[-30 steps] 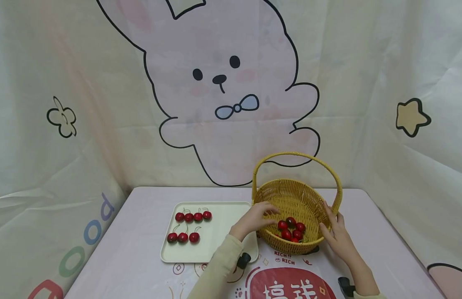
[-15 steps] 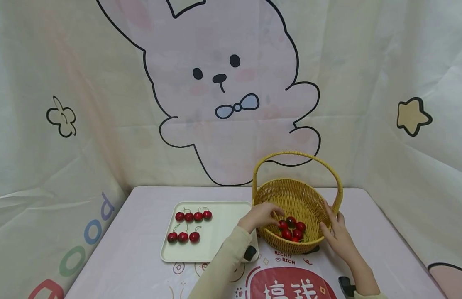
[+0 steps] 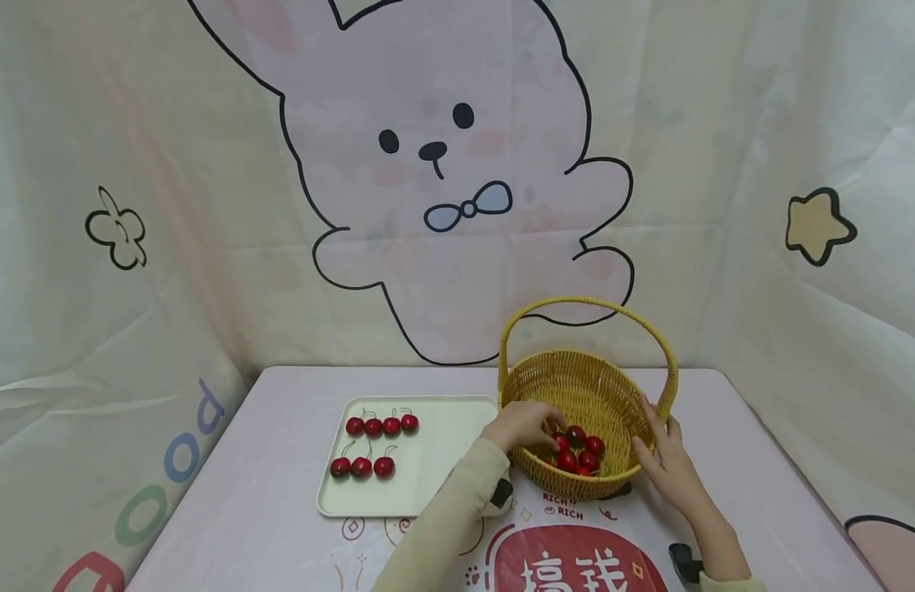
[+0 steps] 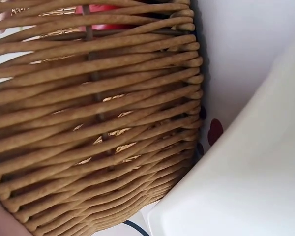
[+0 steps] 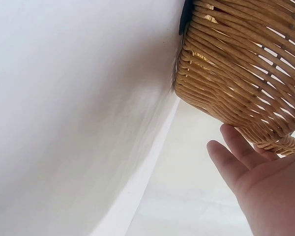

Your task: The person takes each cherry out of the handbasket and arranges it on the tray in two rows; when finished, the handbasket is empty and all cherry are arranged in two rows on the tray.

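A yellow wicker basket (image 3: 598, 386) with a tall arched handle stands at the table's right, several dark red cherries (image 3: 589, 460) lying in its front part. My left hand (image 3: 524, 425) reaches in over the basket's left rim. Its fingers curve down at the leftmost cherry (image 3: 560, 442) and partly cover it; I cannot tell whether they pinch it. My right hand (image 3: 672, 469) holds the basket's right side at the rim, below the handle. In the right wrist view, fingers (image 5: 228, 162) lie along the outside of the weave. The left wrist view shows mostly the basket's outer wall (image 4: 98, 118).
A cream tray (image 3: 442, 423) sits left of the basket, bearing two rows of stemmed cherries (image 3: 362, 468) on its left half. The left forearm crosses over the tray's right front corner. A printed cloth hangs behind the table (image 3: 279, 460).
My left hand has moved slightly right and deeper into the basket, its fingers drawing in from a wider spread onto a cherry. The right hand keeps its place on the basket.
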The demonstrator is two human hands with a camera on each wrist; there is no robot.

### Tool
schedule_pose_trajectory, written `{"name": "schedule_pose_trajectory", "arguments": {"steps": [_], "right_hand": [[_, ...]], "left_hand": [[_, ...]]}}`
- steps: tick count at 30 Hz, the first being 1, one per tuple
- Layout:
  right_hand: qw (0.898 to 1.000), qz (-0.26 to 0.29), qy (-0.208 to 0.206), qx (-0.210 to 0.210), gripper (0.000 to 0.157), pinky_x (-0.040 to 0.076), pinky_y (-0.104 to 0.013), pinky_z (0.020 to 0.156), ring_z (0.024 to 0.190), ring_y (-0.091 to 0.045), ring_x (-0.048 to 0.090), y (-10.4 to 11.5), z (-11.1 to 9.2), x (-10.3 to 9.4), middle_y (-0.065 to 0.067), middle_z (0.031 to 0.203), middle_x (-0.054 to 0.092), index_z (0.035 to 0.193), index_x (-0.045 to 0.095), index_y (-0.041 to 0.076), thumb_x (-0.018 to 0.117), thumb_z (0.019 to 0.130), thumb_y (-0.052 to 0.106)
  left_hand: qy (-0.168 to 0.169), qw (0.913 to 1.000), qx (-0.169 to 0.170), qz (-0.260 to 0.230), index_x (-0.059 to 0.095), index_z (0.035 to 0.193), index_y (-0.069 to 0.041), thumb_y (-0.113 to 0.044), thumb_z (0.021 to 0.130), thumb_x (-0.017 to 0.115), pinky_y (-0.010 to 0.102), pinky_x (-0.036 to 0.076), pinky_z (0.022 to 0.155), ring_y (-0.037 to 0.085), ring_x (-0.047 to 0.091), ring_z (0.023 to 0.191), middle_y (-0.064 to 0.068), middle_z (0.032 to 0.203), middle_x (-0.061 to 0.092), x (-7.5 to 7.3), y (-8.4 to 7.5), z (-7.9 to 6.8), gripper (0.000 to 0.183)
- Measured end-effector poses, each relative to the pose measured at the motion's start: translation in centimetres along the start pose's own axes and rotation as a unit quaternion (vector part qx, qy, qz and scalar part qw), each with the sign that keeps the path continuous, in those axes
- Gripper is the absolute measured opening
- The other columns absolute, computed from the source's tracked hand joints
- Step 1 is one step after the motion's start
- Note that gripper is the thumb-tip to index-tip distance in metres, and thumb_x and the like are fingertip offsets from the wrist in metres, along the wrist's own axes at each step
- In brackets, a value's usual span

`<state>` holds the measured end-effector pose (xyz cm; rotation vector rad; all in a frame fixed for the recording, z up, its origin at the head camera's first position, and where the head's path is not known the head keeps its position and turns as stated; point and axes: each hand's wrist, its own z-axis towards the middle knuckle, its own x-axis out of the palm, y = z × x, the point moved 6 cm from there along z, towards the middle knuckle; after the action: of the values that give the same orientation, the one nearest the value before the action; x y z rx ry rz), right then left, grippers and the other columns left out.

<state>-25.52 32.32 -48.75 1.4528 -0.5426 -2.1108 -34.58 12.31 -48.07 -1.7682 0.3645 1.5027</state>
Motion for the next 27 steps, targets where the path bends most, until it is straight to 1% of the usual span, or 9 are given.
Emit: {"name": "schedule_pose_trajectory", "arguments": {"steps": [3,8,15,17,24,27], "right_hand": [[1.000,-0.001,0.000,0.000,0.070,0.034,-0.075,0.078,0.112,-0.062,0.037,0.01,0.02,-0.02,-0.033,0.140,0.018,0.150,0.012,0.020,0.051,0.093,0.020],[1.000,0.000,0.002,0.001,0.069,0.034,-0.075,0.078,0.112,-0.062,0.037,0.03,0.06,-0.06,-0.033,0.140,0.018,0.150,0.011,0.020,0.051,0.093,0.020],[1.000,0.001,0.004,0.000,0.070,0.033,-0.075,0.078,0.113,-0.063,0.036,0.06,0.08,-0.06,-0.033,0.141,0.017,0.150,0.011,0.020,0.051,0.093,0.019],[1.000,0.003,0.005,0.000,0.070,0.033,-0.075,0.078,0.113,-0.063,0.036,0.11,0.12,-0.08,-0.033,0.141,0.017,0.150,0.011,0.021,0.051,0.093,0.019],[1.000,0.003,0.008,0.004,0.070,0.034,-0.075,0.079,0.113,-0.063,0.036,0.07,0.12,-0.05,-0.033,0.141,0.017,0.150,0.011,0.021,0.051,0.093,0.020],[1.000,0.004,0.007,0.003,0.070,0.034,-0.075,0.079,0.113,-0.062,0.037,0.01,0.07,-0.03,-0.033,0.141,0.017,0.150,0.011,0.021,0.051,0.093,0.020]], "left_hand": [[0.006,0.9999,-0.009,0.003,0.068,0.102,-0.034,-0.039,0.075,0.075,0.022,0.046,0.082,-0.001,0.055,0.086,-0.018,0.101,0.064,0.02,-0.03,0.01,0.028],[0.013,0.9998,-0.016,-0.001,0.068,0.103,-0.034,-0.036,0.075,0.076,0.022,0.046,0.082,0.000,0.056,0.088,-0.018,0.101,0.064,-0.06,-0.12,-0.10,0.029],[0.019,0.9997,-0.014,0.000,0.068,0.104,-0.034,-0.034,0.075,0.076,0.022,0.047,0.086,0.000,0.058,0.097,-0.020,0.100,0.065,0.13,-0.23,-0.06,0.030],[0.020,0.9997,-0.013,0.001,0.068,0.103,-0.033,-0.034,0.075,0.076,0.022,0.047,0.084,0.000,0.058,0.095,-0.019,0.099,0.065,0.17,-0.22,-0.02,0.029],[0.019,0.9998,-0.009,-0.006,0.068,0.101,-0.032,-0.033,0.076,0.076,0.019,0.046,0.072,-0.001,0.054,0.078,-0.018,0.092,0.064,0.19,-0.10,0.08,0.026],[0.011,0.9998,0.001,-0.014,0.068,0.103,-0.032,-0.033,0.077,0.075,0.018,0.045,0.072,-0.001,0.054,0.078,-0.018,0.093,0.064,0.08,-0.17,0.09,0.027]]}}
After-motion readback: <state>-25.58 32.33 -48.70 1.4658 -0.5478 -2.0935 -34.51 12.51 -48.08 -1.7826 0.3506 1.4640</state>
